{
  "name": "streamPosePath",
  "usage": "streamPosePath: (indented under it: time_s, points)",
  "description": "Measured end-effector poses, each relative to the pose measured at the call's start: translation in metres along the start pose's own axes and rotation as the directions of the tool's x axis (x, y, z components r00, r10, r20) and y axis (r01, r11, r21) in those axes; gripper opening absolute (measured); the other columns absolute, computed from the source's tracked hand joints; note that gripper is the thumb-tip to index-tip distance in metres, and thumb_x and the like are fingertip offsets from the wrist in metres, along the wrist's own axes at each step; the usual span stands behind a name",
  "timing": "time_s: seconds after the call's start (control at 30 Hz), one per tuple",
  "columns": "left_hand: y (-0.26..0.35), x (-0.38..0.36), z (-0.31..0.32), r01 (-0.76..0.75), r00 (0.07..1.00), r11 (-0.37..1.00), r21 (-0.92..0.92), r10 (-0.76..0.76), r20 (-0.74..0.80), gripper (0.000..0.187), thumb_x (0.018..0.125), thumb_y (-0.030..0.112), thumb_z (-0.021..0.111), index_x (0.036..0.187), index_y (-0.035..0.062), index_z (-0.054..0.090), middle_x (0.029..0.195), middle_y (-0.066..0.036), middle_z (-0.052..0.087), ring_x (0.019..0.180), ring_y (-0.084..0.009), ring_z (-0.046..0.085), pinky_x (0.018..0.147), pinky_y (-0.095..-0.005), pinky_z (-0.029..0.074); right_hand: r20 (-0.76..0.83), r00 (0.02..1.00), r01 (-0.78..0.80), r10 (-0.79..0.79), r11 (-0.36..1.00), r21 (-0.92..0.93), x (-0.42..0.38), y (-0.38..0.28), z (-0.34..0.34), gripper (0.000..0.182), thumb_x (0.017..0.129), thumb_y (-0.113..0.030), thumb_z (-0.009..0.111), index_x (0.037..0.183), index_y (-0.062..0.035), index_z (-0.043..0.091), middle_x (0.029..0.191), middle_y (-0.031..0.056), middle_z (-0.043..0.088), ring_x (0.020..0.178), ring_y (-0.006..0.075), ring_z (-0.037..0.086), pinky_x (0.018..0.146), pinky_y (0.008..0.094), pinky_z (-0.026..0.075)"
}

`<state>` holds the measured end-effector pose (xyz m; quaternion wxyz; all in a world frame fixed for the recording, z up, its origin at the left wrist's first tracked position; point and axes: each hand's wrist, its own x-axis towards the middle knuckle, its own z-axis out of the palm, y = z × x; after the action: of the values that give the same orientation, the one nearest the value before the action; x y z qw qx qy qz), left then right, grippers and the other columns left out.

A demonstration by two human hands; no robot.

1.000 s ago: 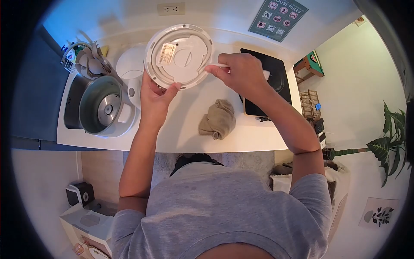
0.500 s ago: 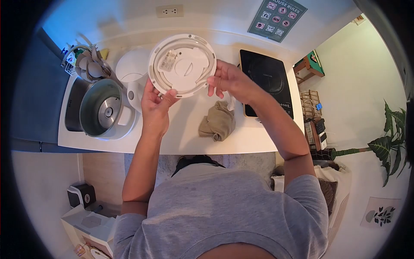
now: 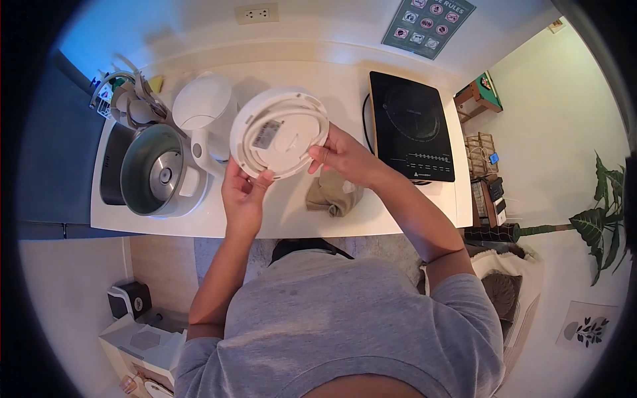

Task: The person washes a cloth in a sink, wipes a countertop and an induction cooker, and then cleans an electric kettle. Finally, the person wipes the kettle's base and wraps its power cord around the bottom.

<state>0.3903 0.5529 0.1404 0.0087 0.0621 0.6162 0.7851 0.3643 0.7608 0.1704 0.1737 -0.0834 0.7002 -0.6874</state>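
I hold a round white appliance base (image 3: 292, 147) above the counter, tilted, with its ringed underside and a printed label facing me. My left hand (image 3: 244, 196) grips its lower left rim, thumb on the near side. At the lower right edge, my right hand (image 3: 342, 154) pinches it with the thumb in front; some of its fingers are hidden behind. Beneath and behind it, a crumpled olive-brown cloth (image 3: 332, 196) lies on the counter, partly covered. Left of the base stands a white kettle-like vessel (image 3: 199, 106) with a handle.
A green-lined pot (image 3: 141, 178) with a white handle sits at the left, by the sink (image 3: 111, 162) and a bunch of utensils (image 3: 137, 106). A black induction cooktop (image 3: 415, 126) lies to the right, near the counter's right edge. An outlet (image 3: 257, 14) is on the wall.
The white base has come lower and nearer to me, and its tilt has changed. Both hands have moved down with it, and my right hand has shifted left.
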Motion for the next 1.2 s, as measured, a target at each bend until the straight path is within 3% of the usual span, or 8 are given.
streamPosePath:
  time_s: [0.13, 0.2, 0.3, 0.63, 0.9, 1.03, 1.13, 1.2]
  points:
    - [-0.004, -0.008, 0.012, -0.112, 0.994, 0.992, 0.053, 0.112, -0.002, 0.067, 0.087, -0.001, 0.058, 0.142, -0.0012, 0.020, 0.119, -0.011, 0.056, 0.105, -0.0157, 0.056, 0.091, -0.0258, 0.044, 0.035, 0.999, -0.020, 0.022, 0.999, -0.034, 0.000, 0.025, -0.003, 0.039, 0.091, -0.026, 0.057, 0.118, -0.0013, 0.044, 0.097, 0.0037, 0.059, 0.072, 0.0096, 0.056, 0.066, 0.0230, 0.045]
    - [-0.001, -0.009, 0.013, -0.183, 0.983, 0.973, 0.138, 0.184, 0.002, 0.070, 0.088, 0.002, 0.056, 0.144, -0.0004, 0.014, 0.119, -0.012, 0.056, 0.105, -0.0164, 0.056, 0.088, -0.0272, 0.047, -0.121, 0.989, 0.102, -0.084, 0.982, 0.158, -0.004, 0.035, 0.012, 0.032, 0.091, -0.016, 0.056, 0.116, 0.0009, 0.045, 0.093, 0.0045, 0.058, 0.068, 0.0093, 0.054, 0.061, 0.0230, 0.044]
    - [0.009, 0.002, 0.006, -0.036, 0.999, 0.997, -0.068, 0.034, -0.031, 0.066, 0.090, 0.003, 0.053, 0.144, 0.0003, 0.014, 0.119, -0.012, 0.056, 0.105, -0.0173, 0.057, 0.083, -0.0282, 0.051, -0.183, 0.947, 0.299, -0.265, 0.935, 0.192, -0.011, 0.028, 0.021, 0.028, 0.091, -0.016, 0.056, 0.111, 0.0012, 0.046, 0.088, 0.0038, 0.058, 0.066, 0.0079, 0.052, 0.059, 0.0220, 0.044]
    - [0.002, 0.005, 0.018, -0.023, 0.999, 0.984, -0.175, 0.016, -0.040, 0.065, 0.091, 0.004, 0.050, 0.144, 0.0029, 0.013, 0.121, -0.015, 0.055, 0.104, -0.0180, 0.058, 0.079, -0.0294, 0.055, -0.345, 0.924, 0.219, -0.161, 0.966, 0.135, -0.012, 0.018, 0.024, 0.028, 0.092, -0.023, 0.057, 0.105, 0.0012, 0.049, 0.082, 0.0037, 0.059, 0.063, 0.0064, 0.049, 0.058, 0.0206, 0.042]
    - [0.002, 0.008, 0.002, -0.005, 0.998, 0.999, -0.034, 0.007, 0.056, 0.069, 0.090, 0.005, 0.054, 0.146, 0.0051, 0.013, 0.118, -0.014, 0.058, 0.102, -0.0150, 0.058, 0.077, -0.0252, 0.051, -0.393, 0.881, 0.299, -0.264, 0.954, 0.031, 0.006, -0.002, 0.004, 0.040, 0.092, -0.029, 0.057, 0.121, -0.0021, 0.052, 0.103, 0.0031, 0.062, 0.097, 0.0098, 0.057, 0.085, 0.0239, 0.045]
    - [0.005, 0.010, -0.004, -0.060, 0.996, 0.998, -0.012, 0.061, 0.068, 0.069, 0.090, 0.006, 0.056, 0.145, 0.0050, 0.015, 0.115, -0.013, 0.059, 0.101, -0.0146, 0.058, 0.075, -0.0246, 0.051, -0.364, 0.907, 0.257, -0.212, 0.963, 0.078, 0.007, -0.006, -0.001, 0.034, 0.092, -0.029, 0.057, 0.114, -0.0030, 0.056, 0.098, 0.0008, 0.063, 0.089, 0.0075, 0.057, 0.079, 0.0226, 0.045]
    - [0.012, 0.007, -0.003, -0.082, 0.990, 0.996, 0.029, 0.078, 0.115, 0.069, 0.088, 0.005, 0.056, 0.144, 0.0032, 0.015, 0.115, -0.014, 0.059, 0.099, -0.0172, 0.060, 0.082, -0.0309, 0.053, -0.320, 0.922, 0.252, -0.219, 0.966, 0.064, 0.007, -0.008, -0.003, 0.030, 0.091, -0.030, 0.058, 0.104, -0.0028, 0.060, 0.088, -0.0016, 0.063, 0.078, 0.0050, 0.055, 0.070, 0.0204, 0.043]
    - [0.009, 0.006, -0.004, 0.002, 0.994, 1.000, -0.020, 0.000, 0.109, 0.069, 0.088, 0.004, 0.055, 0.144, 0.0023, 0.015, 0.115, -0.015, 0.058, 0.100, -0.0178, 0.059, 0.082, -0.0303, 0.052, -0.324, 0.914, 0.256, -0.245, 0.967, -0.006, 0.012, -0.002, -0.006, 0.027, 0.091, -0.030, 0.060, 0.097, -0.0037, 0.060, 0.079, -0.0033, 0.062, 0.068, 0.0041, 0.051, 0.061, 0.0198, 0.039]
